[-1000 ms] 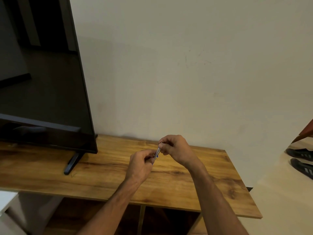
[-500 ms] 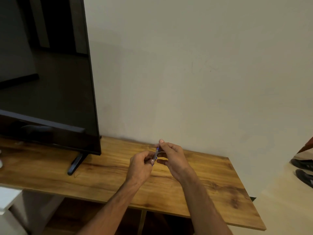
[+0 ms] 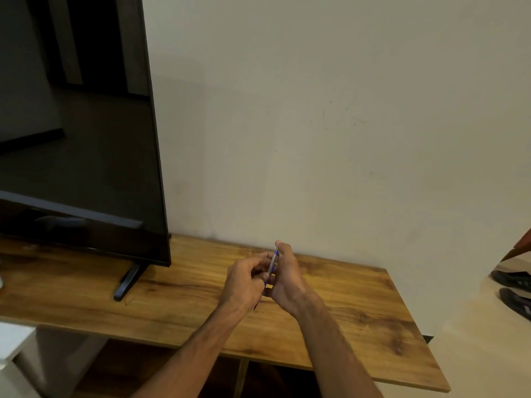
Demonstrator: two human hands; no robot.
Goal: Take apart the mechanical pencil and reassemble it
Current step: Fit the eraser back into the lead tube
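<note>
A slim mechanical pencil (image 3: pixel 273 261) with a silver barrel and blue ends stands almost upright between my two hands, above the wooden table (image 3: pixel 359 308). My left hand (image 3: pixel 244 282) pinches its lower part with curled fingers. My right hand (image 3: pixel 287 274) holds the upper part, with fingers behind the barrel and one fingertip at its top end. The pencil's lower tip is mostly hidden between my hands.
A large dark TV (image 3: pixel 77 133) stands on the table's left half, with its black foot (image 3: pixel 126 282) near my left hand. A pale wall rises behind the table. Dark shoes (image 3: pixel 514 291) lie on the floor at the far right. A white object (image 3: pixel 14 346) sits low at the left.
My hands have drawn closer together and the pencil has turned more upright. More of its silver barrel shows now. The camera has shifted, showing more of the TV.
</note>
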